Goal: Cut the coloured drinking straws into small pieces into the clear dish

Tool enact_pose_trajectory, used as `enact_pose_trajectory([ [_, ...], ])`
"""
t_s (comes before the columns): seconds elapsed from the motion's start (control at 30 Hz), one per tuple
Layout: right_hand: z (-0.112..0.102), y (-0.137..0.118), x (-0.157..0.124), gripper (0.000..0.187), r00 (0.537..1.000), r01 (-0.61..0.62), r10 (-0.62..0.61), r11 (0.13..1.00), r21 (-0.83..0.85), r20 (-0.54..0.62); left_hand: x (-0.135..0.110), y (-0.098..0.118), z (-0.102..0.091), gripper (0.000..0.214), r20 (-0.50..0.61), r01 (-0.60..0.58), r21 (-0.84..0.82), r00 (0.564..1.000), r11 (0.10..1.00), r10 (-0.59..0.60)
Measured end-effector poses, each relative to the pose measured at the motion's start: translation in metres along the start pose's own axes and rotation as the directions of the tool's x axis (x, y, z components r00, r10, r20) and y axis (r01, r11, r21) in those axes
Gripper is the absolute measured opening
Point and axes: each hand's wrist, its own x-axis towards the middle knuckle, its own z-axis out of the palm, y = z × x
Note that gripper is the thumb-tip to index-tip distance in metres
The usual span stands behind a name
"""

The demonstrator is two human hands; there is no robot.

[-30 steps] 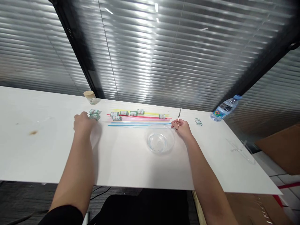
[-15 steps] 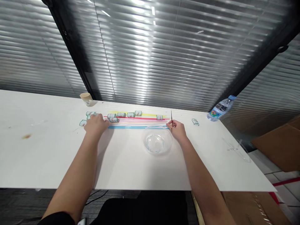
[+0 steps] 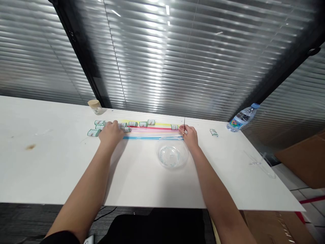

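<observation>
My left hand (image 3: 112, 133) rests over the left ends of several long thin coloured strips, its fingers curled downward. What lies under those fingers is hidden. In my right hand (image 3: 191, 136) is a pair of scissors (image 3: 184, 126), blades pointing up, at the strips' right ends. Red strips (image 3: 152, 128), blue strips (image 3: 142, 138) and yellow strips (image 3: 164, 124) stretch between the hands. Small green-and-white printed rolls (image 3: 143, 124) lie on and along them, and several more rolls (image 3: 93, 133) sit left of my left hand. A clear plastic bowl (image 3: 159, 163) stands in front of the strips.
A water bottle with a blue cap (image 3: 241, 118) stands tilted-looking at the back right. A wood-lidded jar (image 3: 95, 107) is at the back left. One curved printed piece (image 3: 213, 132) and a clear looped strip (image 3: 261, 165) lie to the right. Blinds border the white table (image 3: 142, 184).
My left hand has moved right along the strips, uncovering more of the rolls on its left. The right hand with the scissors has shifted slightly left and away from me, towards the red strips.
</observation>
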Motion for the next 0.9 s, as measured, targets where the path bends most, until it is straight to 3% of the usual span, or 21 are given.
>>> enact_pose_trajectory([
  [0.07,0.006,0.002,0.004,0.025,1.000,0.023,-0.023,1.000,-0.017,-0.001,0.001,0.001,0.002,0.052,-0.067,-0.153,-0.013,0.986,0.988,0.152],
  [0.17,0.012,0.005,0.007,0.027,0.999,0.046,-0.046,0.998,-0.048,0.007,0.005,0.001,0.007,0.061,-0.092,-0.371,-0.022,0.926,0.929,0.367],
  [0.3,0.017,0.008,0.008,0.029,0.996,0.081,-0.078,0.993,-0.082,0.040,0.012,0.001,0.018,0.060,-0.105,-0.510,-0.074,0.859,0.857,0.501],
  [0.47,0.018,0.007,0.006,0.022,0.995,0.096,-0.093,0.990,-0.104,0.034,0.016,0.001,0.023,0.058,-0.092,-0.484,-0.089,0.874,0.870,0.477],
  [0.73,0.015,0.007,0.005,0.025,0.996,0.084,-0.084,0.992,-0.097,0.001,0.018,-0.022,0.009,0.061,-0.049,-0.367,-0.009,0.929,0.930,0.366],
  [0.9,0.013,0.011,0.005,0.026,0.998,0.064,-0.065,0.995,-0.072,-0.012,0.021,-0.032,0.008,0.058,0.014,-0.320,-0.087,0.946,0.943,0.323],
])
